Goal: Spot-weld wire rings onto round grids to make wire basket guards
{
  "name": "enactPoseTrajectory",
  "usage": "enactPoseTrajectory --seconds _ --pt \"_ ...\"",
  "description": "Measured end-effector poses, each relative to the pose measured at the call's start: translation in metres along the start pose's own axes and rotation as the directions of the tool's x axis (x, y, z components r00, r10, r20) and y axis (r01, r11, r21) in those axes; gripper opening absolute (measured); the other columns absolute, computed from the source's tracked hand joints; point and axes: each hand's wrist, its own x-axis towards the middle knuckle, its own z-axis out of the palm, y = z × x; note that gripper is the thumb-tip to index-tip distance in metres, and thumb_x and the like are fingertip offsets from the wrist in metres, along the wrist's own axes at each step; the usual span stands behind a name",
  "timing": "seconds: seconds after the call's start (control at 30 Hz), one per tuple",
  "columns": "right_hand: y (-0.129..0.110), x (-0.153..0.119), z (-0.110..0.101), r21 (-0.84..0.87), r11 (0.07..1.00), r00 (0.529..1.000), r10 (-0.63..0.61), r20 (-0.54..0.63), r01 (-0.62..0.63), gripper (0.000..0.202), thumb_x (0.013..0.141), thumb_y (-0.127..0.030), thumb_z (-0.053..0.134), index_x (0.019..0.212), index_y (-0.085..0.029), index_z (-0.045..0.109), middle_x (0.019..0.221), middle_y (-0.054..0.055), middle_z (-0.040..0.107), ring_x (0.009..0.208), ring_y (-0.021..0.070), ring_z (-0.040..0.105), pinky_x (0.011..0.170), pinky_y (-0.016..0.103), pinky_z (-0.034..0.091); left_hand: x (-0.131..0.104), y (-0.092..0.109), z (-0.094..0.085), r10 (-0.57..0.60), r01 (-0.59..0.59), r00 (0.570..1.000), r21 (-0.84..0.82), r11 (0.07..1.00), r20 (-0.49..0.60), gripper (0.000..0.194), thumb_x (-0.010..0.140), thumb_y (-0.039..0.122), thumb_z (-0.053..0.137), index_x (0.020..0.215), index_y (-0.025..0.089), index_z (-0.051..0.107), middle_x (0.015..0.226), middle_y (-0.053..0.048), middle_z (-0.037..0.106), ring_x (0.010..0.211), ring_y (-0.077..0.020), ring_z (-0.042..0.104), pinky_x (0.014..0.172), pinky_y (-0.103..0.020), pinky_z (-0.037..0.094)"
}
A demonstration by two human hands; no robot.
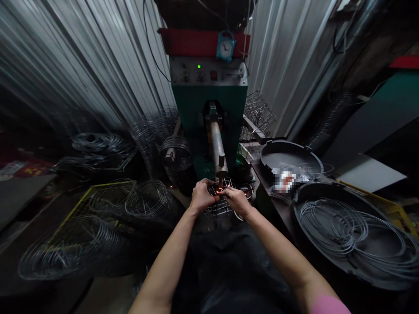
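Note:
Both my hands hold a small wire basket [218, 207] under the electrode arm [218, 150] of a green welding machine [209, 98]. My left hand [201, 196] grips the basket's left rim. My right hand [238, 200] grips its right rim. An orange glow with sparks [220, 187] shows where the electrode tip meets the wire between my hands.
Round wire frames [149, 198] lie piled at the left. A black tray with wire rings [347, 226] sits at the right, another dark tray [288, 155] behind it. Finished wire baskets [258, 111] stand beside the machine. A blue clock [225, 46] sits on top of the machine. Corrugated metal walls close in behind.

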Motion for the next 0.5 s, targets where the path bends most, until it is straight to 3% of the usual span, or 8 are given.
enactPoseTrajectory --seconds 0.23,0.37,0.5 --pt "-0.013 -0.025 0.001 0.167 0.986 0.962 0.072 -0.263 -0.028 0.025 0.084 -0.018 0.055 0.108 -0.021 0.061 0.103 0.007 0.061 0.093 0.0176 0.061 0.083 0.028 0.05 0.003 -0.002 0.0 -0.068 0.068 0.997 0.012 0.998 -0.022 0.054 0.05 0.03 0.077 0.099 0.018 0.058 0.098 -0.008 0.061 0.097 -0.0265 0.056 0.082 -0.036 0.047" --pt "-0.009 -0.044 -0.004 0.242 0.968 0.95 0.132 -0.284 -0.062 0.02 0.085 -0.019 0.052 0.101 -0.022 0.063 0.095 0.007 0.062 0.089 0.0187 0.061 0.08 0.031 0.051 0.016 -0.002 -0.001 -0.146 0.146 0.989 0.038 0.989 -0.005 0.056 0.053 0.038 0.077 0.101 0.017 0.057 0.103 -0.008 0.062 0.099 -0.0251 0.057 0.083 -0.034 0.047" --pt "0.01 -0.074 -0.002 0.283 0.939 0.924 0.273 -0.269 -0.195 0.017 0.082 -0.022 0.052 0.095 -0.02 0.064 0.092 0.008 0.064 0.087 0.0205 0.062 0.079 0.034 0.05 0.024 -0.002 -0.001 -0.169 0.168 0.985 0.082 0.982 0.011 0.059 0.052 0.043 0.078 0.101 0.018 0.057 0.102 -0.008 0.063 0.098 -0.026 0.059 0.08 -0.034 0.048"
